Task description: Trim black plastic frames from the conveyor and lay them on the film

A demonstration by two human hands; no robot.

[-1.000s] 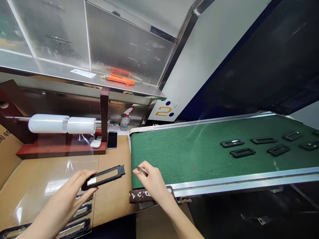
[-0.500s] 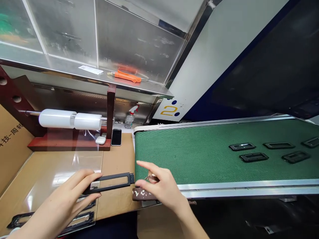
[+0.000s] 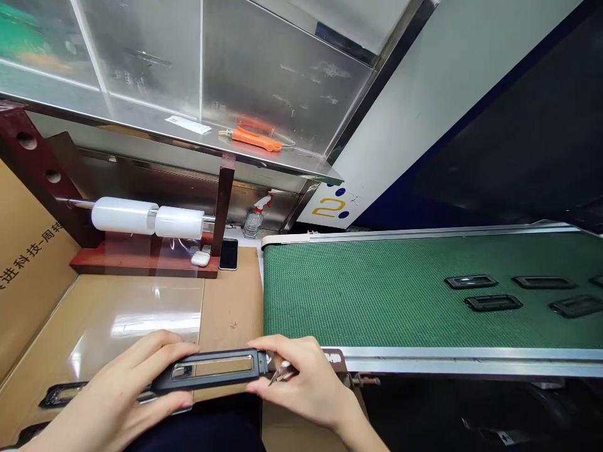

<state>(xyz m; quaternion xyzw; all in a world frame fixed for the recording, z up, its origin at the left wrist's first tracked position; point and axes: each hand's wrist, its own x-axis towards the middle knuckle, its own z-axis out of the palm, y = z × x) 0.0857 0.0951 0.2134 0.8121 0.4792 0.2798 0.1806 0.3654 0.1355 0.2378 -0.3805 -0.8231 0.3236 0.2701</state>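
Note:
A long black rectangular frame (image 3: 221, 378) with a slot-shaped opening lies level between my hands, over the front edge of the cardboard-covered table (image 3: 230, 295). My left hand (image 3: 134, 373) is closed around its left end, thumb below and fingers above. At the right end, my right hand (image 3: 306, 373) pinches the frame between thumb and forefinger. A small pointed metal tool (image 3: 282, 371) is tucked in the right hand's fingers; its kind is partly hidden. More black frames (image 3: 63, 394) lie at the lower left, partly covered by my left arm.
Right of the table runs a green conveyor belt (image 3: 358, 295) carrying several black frames (image 3: 494, 302). Two film rolls (image 3: 125, 215) hang on a red-brown stand (image 3: 146, 263). Nearby are a phone (image 3: 228, 254), a white case (image 3: 200, 258), a spray bottle (image 3: 253, 221) and, on the shelf, an orange-handled tool (image 3: 257, 138).
My right hand has closed from a wide spread onto the frame's right end. The frame has come slightly nearer to me, still in my left hand. The camera view has shifted left.

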